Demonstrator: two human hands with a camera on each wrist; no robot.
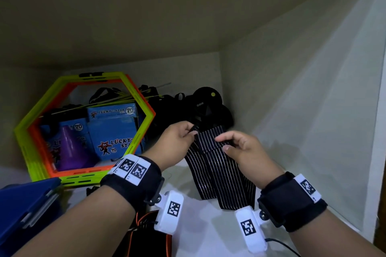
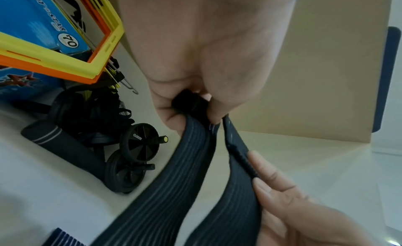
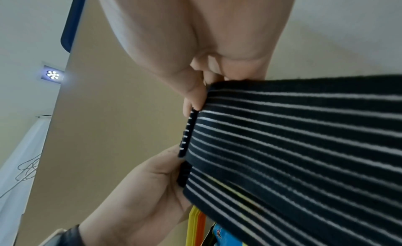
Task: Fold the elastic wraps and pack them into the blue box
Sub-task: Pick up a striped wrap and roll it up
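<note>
In the head view, both hands are holding one elastic wrap (image 1: 217, 165) up over the white counter (image 1: 200, 223), near the right wall. The left hand (image 1: 177, 142) is pinching the wrap's upper left corner between thumb and fingers, and the right hand (image 1: 240, 150) is pinching the upper right edge, thumb in front. The wrap is black with thin pale stripes; its top is doubled over and two tails are hanging down between the wrists. The blue box (image 1: 27, 208) is sitting at the near left edge, well apart from the wrap. Farther left, a stack of green and orange hexagon frames (image 1: 146, 117) is leaning in front of some light-blue cartons (image 1: 112, 131) and a purple cone (image 1: 69, 148). Black exercise wheels (image 1: 206, 100) are lying at the far side, just behind the hands.

In the left wrist view, the left hand (image 2: 206, 60) is gripping a bunched black end of the wrap (image 2: 180, 172), with two striped bands running down from it. The right hand's fingers (image 2: 272, 177) are touching the edge of the right band. The wheels (image 2: 139, 144) are resting on the counter (image 2: 43, 189) to the left.

In the right wrist view, the right hand (image 3: 195, 43) is pinching the wrap (image 3: 293, 146) at its upper corner, and the left hand (image 3: 147, 189) is holding the same short edge lower down. The stripes are running away to the right.
</note>
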